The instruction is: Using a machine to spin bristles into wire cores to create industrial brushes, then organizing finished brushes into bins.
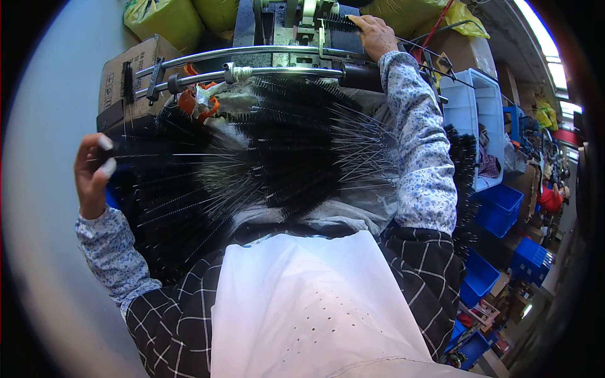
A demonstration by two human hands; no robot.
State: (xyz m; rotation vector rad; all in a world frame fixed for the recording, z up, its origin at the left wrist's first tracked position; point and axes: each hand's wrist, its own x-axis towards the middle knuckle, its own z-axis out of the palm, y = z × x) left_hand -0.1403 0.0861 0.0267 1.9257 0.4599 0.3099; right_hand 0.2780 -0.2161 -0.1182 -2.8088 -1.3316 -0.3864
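Left hand: white-covered tips of thumb and forefinger closed about the dark bristled end of a black twisted-wire brush, somewhat blurred; its thin stem runs rightward from the hand.

Right hand: raised farther forward than the left, fingers bent, at the right end of a black bristle brush lying in the machine; whether it grips or merely rests there cannot be told.

Brush pile, black bristles, bare wire stems fanned out: between the hands, nearer the wearer than the right hand.

Further brushes, black, stems pointing right: just right of the left hand.

Plastic sheeting, translucent: under the pile, right of the left hand and nearer the wearer.

Metal rods, two, bright: crosswise, left of the right hand.

Cardboard box, brown: ahead of the left hand, slightly right.

Yellow sacks: beyond that box, farther from the left hand.

Pale blue crate: right of the right hand, nearer the wearer.
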